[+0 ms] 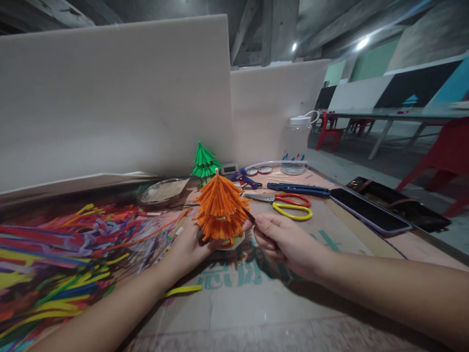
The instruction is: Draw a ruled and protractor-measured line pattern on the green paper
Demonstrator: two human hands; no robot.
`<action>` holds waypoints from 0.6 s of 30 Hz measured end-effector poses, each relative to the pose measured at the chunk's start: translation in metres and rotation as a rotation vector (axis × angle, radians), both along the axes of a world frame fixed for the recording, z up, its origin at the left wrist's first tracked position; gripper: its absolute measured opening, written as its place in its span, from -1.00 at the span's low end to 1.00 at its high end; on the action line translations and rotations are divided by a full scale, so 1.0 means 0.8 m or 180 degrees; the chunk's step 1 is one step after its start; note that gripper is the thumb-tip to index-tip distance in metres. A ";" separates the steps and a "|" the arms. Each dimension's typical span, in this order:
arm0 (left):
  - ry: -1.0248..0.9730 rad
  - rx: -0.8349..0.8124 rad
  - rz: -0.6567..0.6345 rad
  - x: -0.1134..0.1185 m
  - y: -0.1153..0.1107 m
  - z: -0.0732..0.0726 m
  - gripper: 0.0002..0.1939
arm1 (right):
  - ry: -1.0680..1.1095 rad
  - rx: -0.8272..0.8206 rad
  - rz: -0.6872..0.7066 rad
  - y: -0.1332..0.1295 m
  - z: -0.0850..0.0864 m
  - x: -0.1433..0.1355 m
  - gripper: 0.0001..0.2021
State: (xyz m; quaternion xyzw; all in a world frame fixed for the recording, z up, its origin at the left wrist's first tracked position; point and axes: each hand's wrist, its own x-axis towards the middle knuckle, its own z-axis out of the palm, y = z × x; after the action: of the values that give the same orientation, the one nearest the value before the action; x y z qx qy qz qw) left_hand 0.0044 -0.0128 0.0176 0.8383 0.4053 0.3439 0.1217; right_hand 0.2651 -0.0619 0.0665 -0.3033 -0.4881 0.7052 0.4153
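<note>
An orange tree made of pipe cleaners (220, 208) stands upright in front of me, its tiers flaring round a pale central stick. My left hand (192, 244) is closed at the tree's lower left, with its fingertips hidden behind the orange strands. On the other side, my right hand (280, 237) pinches a thin dark tool (249, 215), perhaps tweezers, whose tip touches the tree's right side. A pale base (234, 242) shows under the lowest tier. Just behind stands a smaller green pipe-cleaner tree (203, 160).
Loose coloured pipe cleaners (73, 259) cover the left. Scissors (293, 205), a blue glue gun (246, 179), a blue utility knife (298, 189), a phone (370, 211) and a clear bottle (296, 144) lie or stand to the right. White panels (117, 98) rise behind the table.
</note>
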 end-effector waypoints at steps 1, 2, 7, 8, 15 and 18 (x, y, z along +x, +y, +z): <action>0.0027 -0.0023 -0.0014 0.000 0.000 0.001 -0.58 | -0.0009 0.0021 -0.0001 0.000 0.000 0.000 -0.41; 0.0054 -0.0050 -0.0026 0.000 0.000 0.002 -0.58 | -0.0017 0.0043 -0.0007 0.000 0.000 -0.001 -0.41; 0.0099 -0.0117 -0.0010 0.002 0.000 0.003 -0.58 | -0.0122 0.0059 -0.0038 -0.003 -0.001 -0.002 -0.40; 0.0103 -0.0120 -0.0003 0.002 0.001 0.003 -0.59 | -0.0154 0.0069 -0.0046 -0.004 0.000 -0.002 -0.39; 0.0121 -0.0107 0.0031 -0.001 0.002 -0.002 -0.66 | -0.0268 0.0216 -0.0096 -0.007 0.002 -0.002 -0.41; 0.0112 -0.0120 0.0038 -0.003 0.002 -0.004 -0.69 | -0.0270 0.0279 -0.0104 -0.007 0.001 -0.001 -0.43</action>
State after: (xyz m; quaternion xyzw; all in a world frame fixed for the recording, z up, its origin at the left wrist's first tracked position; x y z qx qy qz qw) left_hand 0.0021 -0.0114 0.0148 0.8393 0.4187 0.3222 0.1284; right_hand 0.2642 -0.0673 0.0676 -0.3224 -0.5306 0.6628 0.4186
